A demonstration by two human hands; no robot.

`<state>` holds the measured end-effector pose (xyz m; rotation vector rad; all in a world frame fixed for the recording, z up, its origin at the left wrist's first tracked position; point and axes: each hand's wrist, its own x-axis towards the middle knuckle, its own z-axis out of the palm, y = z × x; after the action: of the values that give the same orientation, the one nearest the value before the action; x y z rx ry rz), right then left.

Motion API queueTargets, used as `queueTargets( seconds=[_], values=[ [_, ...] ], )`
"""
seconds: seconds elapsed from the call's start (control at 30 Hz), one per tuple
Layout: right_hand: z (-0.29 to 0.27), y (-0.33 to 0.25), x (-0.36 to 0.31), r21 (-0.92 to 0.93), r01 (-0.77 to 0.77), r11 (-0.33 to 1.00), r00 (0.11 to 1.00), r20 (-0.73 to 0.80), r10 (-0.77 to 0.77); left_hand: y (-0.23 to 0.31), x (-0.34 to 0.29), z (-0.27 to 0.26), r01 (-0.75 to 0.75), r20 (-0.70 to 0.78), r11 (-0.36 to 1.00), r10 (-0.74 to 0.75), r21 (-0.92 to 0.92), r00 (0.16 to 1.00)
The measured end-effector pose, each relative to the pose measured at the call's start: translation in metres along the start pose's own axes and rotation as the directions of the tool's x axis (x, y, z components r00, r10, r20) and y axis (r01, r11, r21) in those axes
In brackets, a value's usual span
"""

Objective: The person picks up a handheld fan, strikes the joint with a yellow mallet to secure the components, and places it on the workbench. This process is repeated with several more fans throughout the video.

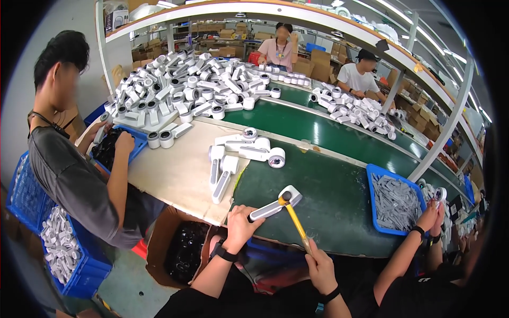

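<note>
My left hand (241,229) is closed round the handle end of a white handheld device (266,211) with a grey strip along it. The device lies on the green work surface (331,193), its wider end pointing away from me. In my right hand (321,269) is a small hammer (298,227) with a yellow handle and a dark head. The hammer head is over the wider end of the device; whether the two touch, I cannot tell. Just beyond my left hand, several similar white devices (224,177) lie in a loose group.
A large heap of white devices (180,85) covers the back left. At right stands a blue tray (373,204) of grey strips, beside a co-worker's hands (427,218). Another person (79,164) works at left over a blue tray (139,146). Below is a cardboard box (159,249).
</note>
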<state>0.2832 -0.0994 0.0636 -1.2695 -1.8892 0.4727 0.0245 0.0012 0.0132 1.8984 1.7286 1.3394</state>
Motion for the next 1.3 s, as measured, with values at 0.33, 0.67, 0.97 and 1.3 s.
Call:
queueTargets(
  seconds=[0.33,0.67,0.97,1.3],
  values=[
    [-0.009,0.009,-0.005,-0.075,-0.116,0.99,0.988,0.092,0.123,0.025,0.021,0.007,-0.171,0.128,0.953,0.143,0.249,0.982],
    [-0.009,0.026,-0.049,0.304,-0.215,0.928,0.972,-0.023,0.233,-0.021,0.062,-0.025,-0.288,-0.055,0.917,0.314,0.277,0.948],
    [-0.018,0.032,-0.052,0.4,-0.161,0.902,0.964,-0.131,0.23,-0.101,0.116,-0.037,0.12,-0.28,0.717,0.108,0.687,0.954],
    [-0.019,0.052,-0.023,0.834,-0.424,0.354,0.815,0.18,0.551,-0.003,0.086,0.0,-0.243,0.093,0.968,0.237,0.065,0.967]
  ],
)
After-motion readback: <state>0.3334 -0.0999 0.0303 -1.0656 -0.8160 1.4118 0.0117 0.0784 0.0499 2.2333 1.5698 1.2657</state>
